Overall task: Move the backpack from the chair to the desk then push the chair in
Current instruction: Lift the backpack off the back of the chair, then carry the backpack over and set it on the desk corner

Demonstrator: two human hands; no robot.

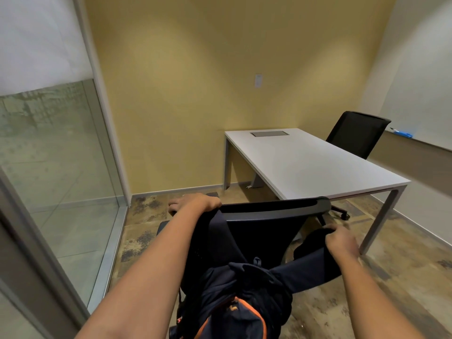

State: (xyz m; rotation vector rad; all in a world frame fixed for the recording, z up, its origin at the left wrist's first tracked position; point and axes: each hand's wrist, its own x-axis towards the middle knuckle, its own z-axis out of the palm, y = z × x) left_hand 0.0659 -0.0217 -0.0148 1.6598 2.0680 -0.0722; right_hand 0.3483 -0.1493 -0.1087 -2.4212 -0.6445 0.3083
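A dark navy backpack [234,304] with orange trim hangs against the back of a black office chair [274,211] right in front of me. My left hand [193,204] is closed on the left shoulder strap at the top left corner of the chair's backrest. My right hand [341,241] grips the right shoulder strap, pulled out to the right of the chair. The white desk [305,162] stands beyond the chair against the yellow wall, its top bare except for a grey cable hatch.
A second black chair [357,133] sits at the desk's far side. A glass partition [56,167] with a metal frame runs along the left. A whiteboard ledge [415,143] lines the right wall. Mottled brown floor lies around the chair.
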